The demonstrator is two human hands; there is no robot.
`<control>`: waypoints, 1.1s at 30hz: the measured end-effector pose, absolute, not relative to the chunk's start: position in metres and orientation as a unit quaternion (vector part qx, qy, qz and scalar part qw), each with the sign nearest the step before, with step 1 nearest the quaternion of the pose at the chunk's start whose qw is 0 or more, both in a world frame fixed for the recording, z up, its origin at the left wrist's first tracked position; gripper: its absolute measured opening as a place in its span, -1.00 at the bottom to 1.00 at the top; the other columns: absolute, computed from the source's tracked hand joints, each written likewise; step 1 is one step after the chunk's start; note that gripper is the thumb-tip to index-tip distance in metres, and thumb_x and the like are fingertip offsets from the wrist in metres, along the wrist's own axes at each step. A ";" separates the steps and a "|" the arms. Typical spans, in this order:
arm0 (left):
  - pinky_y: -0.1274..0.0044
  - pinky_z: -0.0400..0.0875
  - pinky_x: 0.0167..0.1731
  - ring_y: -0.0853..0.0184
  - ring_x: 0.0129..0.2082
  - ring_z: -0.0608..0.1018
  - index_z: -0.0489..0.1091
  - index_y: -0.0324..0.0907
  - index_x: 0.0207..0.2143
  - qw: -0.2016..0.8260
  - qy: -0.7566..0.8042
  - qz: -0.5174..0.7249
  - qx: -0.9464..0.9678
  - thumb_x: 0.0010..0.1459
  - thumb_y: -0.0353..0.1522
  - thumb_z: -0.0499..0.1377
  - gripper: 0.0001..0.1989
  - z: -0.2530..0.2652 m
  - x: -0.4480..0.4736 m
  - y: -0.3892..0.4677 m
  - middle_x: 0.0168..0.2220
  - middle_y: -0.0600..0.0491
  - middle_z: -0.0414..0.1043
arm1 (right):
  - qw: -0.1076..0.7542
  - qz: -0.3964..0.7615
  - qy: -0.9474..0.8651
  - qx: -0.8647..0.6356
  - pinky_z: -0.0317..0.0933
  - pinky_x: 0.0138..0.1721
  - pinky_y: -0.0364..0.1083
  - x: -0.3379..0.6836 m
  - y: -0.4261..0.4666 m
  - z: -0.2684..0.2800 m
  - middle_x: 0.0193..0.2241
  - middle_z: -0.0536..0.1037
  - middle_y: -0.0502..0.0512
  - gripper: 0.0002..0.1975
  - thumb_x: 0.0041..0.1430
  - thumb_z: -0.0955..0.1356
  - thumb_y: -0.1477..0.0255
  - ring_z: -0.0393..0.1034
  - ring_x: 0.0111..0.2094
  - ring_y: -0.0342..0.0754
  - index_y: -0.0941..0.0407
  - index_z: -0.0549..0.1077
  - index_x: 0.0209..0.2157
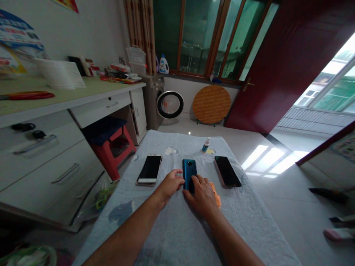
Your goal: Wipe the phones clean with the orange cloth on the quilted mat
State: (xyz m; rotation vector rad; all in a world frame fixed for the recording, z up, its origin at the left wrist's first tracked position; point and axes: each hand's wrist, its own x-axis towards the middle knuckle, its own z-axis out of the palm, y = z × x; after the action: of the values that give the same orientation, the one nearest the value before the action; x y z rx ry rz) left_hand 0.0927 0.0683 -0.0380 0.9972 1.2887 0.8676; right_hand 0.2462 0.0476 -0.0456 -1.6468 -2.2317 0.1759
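A blue smartphone (189, 168) lies back-up on the cloth-covered table, its round camera module at the far end. At its left edge my left hand (172, 181) has curled fingertips and thumb pressed against the side. My right hand (203, 190) grips the lower right part, covering that corner. Partly hidden under and beside the right hand is an orange object (216, 195), whose kind I cannot make out. To the left, a white-framed smartphone (150, 168) rests on another flat thing. A black-screened smartphone (227, 171) lies to the right. Beyond stands a small spray bottle (205, 145).
A pale blue cloth (166, 229) covers the table. On the left is a desk (91, 94) with a paper roll (57, 74) and red-handled tool (30, 95); a red stool (119, 151) is tucked under it. An open-door washing machine (153, 99) stands behind.
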 end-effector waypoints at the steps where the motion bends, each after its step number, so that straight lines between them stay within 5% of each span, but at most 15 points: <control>1: 0.64 0.31 -0.40 0.42 -0.31 0.52 0.19 -0.24 0.10 0.608 0.555 0.377 0.424 0.04 -0.47 0.09 -0.49 -0.038 0.092 0.068 -0.20 -0.01 0.47 | 0.181 0.063 -0.788 -0.585 0.13 -0.14 0.01 0.246 0.048 -0.045 -0.14 0.48 0.23 -0.62 0.09 0.37 0.26 0.31 -0.12 0.15 0.12 0.40 -0.07; 10: 0.62 0.31 -0.34 0.40 -0.22 0.51 0.30 -0.22 0.09 0.663 0.473 0.411 0.409 -0.03 -0.50 0.08 -0.45 -0.045 0.093 0.069 -0.05 -0.05 0.45 | 0.212 0.074 -0.777 -0.588 0.14 -0.15 -0.02 0.247 0.048 -0.039 -0.22 0.53 0.20 -0.72 0.14 0.32 0.26 0.37 -0.16 0.09 0.08 0.45 -0.14; 16: 0.61 0.32 -0.34 0.38 -0.19 0.51 0.24 -0.11 0.15 0.669 0.444 0.375 0.463 -0.05 -0.52 0.06 -0.36 -0.037 0.099 0.064 0.03 -0.02 0.40 | 0.280 0.119 -0.757 -0.579 0.21 -0.13 -0.04 0.256 0.051 -0.048 -0.13 0.54 0.27 -0.48 0.19 0.16 0.47 0.43 -0.15 0.06 0.25 0.19 0.20; 24: 0.42 0.25 0.09 0.29 0.05 0.43 0.32 -0.22 0.09 0.449 0.531 0.412 0.589 0.05 -0.54 0.03 -0.49 -0.050 0.102 0.066 0.05 -0.06 0.42 | 0.277 0.105 -0.718 -0.629 0.22 -0.19 -0.07 0.267 0.058 -0.053 -0.17 0.55 0.24 -0.49 0.17 0.11 0.52 0.43 -0.20 0.05 0.21 0.26 0.16; 33: 0.41 0.21 0.17 0.24 0.09 0.40 0.35 -0.30 0.09 0.277 0.572 0.333 0.696 0.03 -0.56 -0.01 -0.47 -0.059 0.104 0.065 0.03 -0.12 0.43 | 0.154 0.078 -0.708 -0.685 0.15 -0.10 -0.09 0.266 0.064 -0.050 -0.17 0.46 0.19 -0.62 0.13 0.16 0.53 0.32 -0.08 0.06 0.14 0.40 -0.04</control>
State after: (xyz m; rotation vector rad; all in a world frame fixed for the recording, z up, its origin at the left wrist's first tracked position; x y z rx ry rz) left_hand 0.1044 0.0650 -0.0591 1.8700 1.5366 0.8946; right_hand 0.2663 0.0643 -0.0497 -1.9639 -2.0284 0.2229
